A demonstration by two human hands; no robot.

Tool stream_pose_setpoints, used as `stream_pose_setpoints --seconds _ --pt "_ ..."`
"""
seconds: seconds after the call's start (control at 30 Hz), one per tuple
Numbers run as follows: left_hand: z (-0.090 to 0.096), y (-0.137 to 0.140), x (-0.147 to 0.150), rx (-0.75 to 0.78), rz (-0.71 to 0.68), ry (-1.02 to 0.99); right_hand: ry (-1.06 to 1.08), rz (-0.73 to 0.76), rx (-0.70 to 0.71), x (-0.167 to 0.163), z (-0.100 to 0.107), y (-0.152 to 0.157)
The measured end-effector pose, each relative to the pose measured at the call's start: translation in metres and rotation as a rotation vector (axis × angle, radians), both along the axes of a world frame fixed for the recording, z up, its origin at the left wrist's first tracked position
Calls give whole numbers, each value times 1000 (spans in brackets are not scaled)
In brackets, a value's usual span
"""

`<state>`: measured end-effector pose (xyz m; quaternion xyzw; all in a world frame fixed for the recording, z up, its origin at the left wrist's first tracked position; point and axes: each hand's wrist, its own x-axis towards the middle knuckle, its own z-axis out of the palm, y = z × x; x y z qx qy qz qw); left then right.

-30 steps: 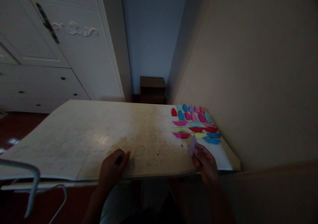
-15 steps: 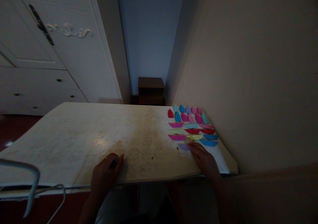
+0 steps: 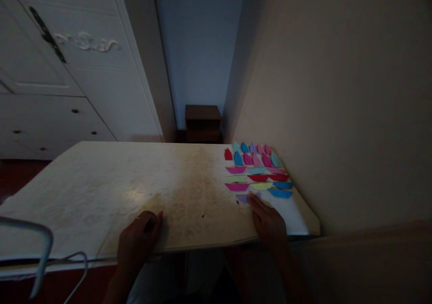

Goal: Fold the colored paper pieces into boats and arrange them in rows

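Note:
My right hand (image 3: 269,221) lies over the near right part of the table, its fingers stretched out and the tips touching a lilac folded paper boat (image 3: 242,198). Just beyond that boat are rows of flat paper boats, among them a magenta boat (image 3: 236,187), a yellow boat (image 3: 261,186) and a blue boat (image 3: 281,193). Farther back stand two rows of pointed paper pieces, with a red piece (image 3: 228,154) at their left end. My left hand (image 3: 140,234) rests curled in a loose fist at the near edge, with nothing visible in it.
The pale, stained table (image 3: 111,178) runs up to a wall (image 3: 337,115) on the right. A grey curved tube (image 3: 47,245) and a thin cable (image 3: 84,263) are at the lower left. Behind stand a white cabinet (image 3: 101,83) and a brown nightstand (image 3: 203,111).
My right hand has shifted slightly left along the lilac boat, and more of the boat's right end shows. My left hand stays curled in place. The whole view has shifted slightly.

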<state>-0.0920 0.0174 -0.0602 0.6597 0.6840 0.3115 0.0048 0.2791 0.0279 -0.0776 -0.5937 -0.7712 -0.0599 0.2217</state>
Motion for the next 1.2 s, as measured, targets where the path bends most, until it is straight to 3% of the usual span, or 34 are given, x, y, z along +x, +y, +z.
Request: stream_pose_setpoints --seconds 0.33,0.43,0.57,0.77,0.87,0.97,1.07,1.2 --pt "0 -1 1 34 -14 -9 89 -74 130 -6 -10 -4" --pt "2 0 2 11 -7 -13 187 -37 172 -16 -9 -7" --pt "7 1 2 -85 -61 -19 400 86 172 -48 0 -9" --pt "14 7 4 -307 -389 -25 593 461 37 -127 31 -14" --pt "12 13 8 -392 -457 61 543 647 5 -168 52 -13" --pt "5 22 13 -411 -425 88 384 802 31 -208 66 -7" --pt "2 34 17 -330 -357 121 115 935 53 -246 66 0" --pt "8 46 16 -443 -422 272 -131 1121 95 -282 54 0"
